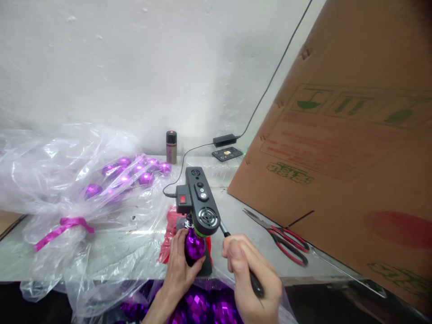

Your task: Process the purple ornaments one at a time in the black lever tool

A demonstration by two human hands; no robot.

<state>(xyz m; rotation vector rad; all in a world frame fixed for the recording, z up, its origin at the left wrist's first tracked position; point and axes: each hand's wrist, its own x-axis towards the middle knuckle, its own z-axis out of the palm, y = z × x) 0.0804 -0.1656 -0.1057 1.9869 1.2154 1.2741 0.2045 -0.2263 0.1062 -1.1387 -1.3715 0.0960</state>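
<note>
My left hand [178,265] holds a shiny purple faceted ball [195,245] under the head of a small black machine [200,202] with a red switch. My right hand [251,276] grips the black lever handle [225,233] that sticks out of the machine's right side. The ball sits on the machine's base, touching the green-rimmed head above it. More purple faceted balls [202,308] lie in plastic just below my hands.
A clear plastic bag [67,189] with purple balls [135,173] and a pink ribbon [62,227] spreads on the left. Red-handled scissors [283,238] lie to the right by a big leaning cardboard box [354,157]. A small bottle [171,146], power adapter [224,140] and cable stand by the wall.
</note>
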